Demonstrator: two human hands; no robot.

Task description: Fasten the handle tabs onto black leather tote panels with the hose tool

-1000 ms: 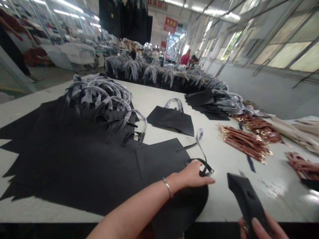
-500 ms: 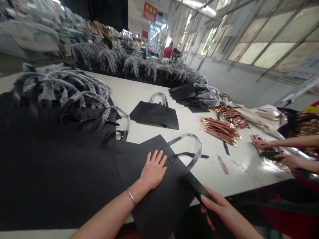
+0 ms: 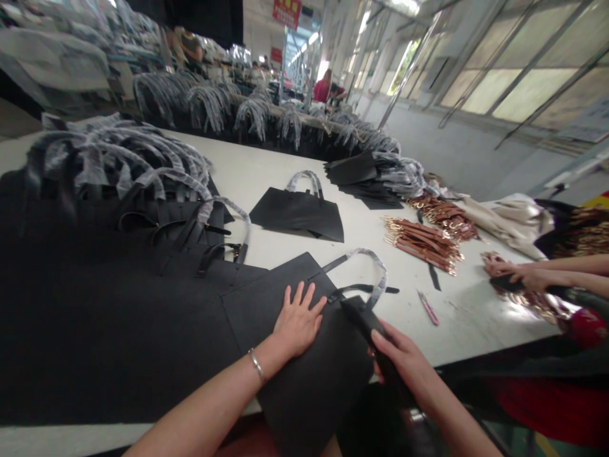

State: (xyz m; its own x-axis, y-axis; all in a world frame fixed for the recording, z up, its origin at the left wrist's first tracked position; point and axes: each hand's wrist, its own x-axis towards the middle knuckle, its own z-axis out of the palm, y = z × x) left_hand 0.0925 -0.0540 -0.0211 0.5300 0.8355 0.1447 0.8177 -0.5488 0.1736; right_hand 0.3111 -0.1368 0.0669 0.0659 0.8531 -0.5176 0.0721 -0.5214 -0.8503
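The bag (image 3: 314, 358) lies at lower centre of the frame, one corner over the stack (image 3: 118, 330), its wrapped handle (image 3: 379, 266) looping toward the right. The left hand (image 3: 299, 322) presses flat on it, fingers spread, gripping nothing. The right hand (image 3: 404, 355) is wrapped around the black tool (image 3: 365, 317), its tip over the bag's upper edge, near the base of the black strap (image 3: 364, 289); whether the tip touches, I cannot tell.

To do this well, I would press the left palm firmly near the edge so the bag cannot slide, keep those fingers clear of the tip, hold the tool square to the spot, and let no strap or handle stray beneath it.

Counting outward: one bag under the hands; one stack at left, its layers too merged to number; one lone bag (image 3: 299, 212) at centre; one pile (image 3: 364, 171) beyond it, likewise uncountable. Right of centre are one pair of snips (image 3: 428, 309), one loose black strip (image 3: 434, 278) and two heaps of brown straps (image 3: 423, 244). A third heap is at the right, under a co-worker's hands (image 3: 530, 279). All rest on one white table (image 3: 404, 339).
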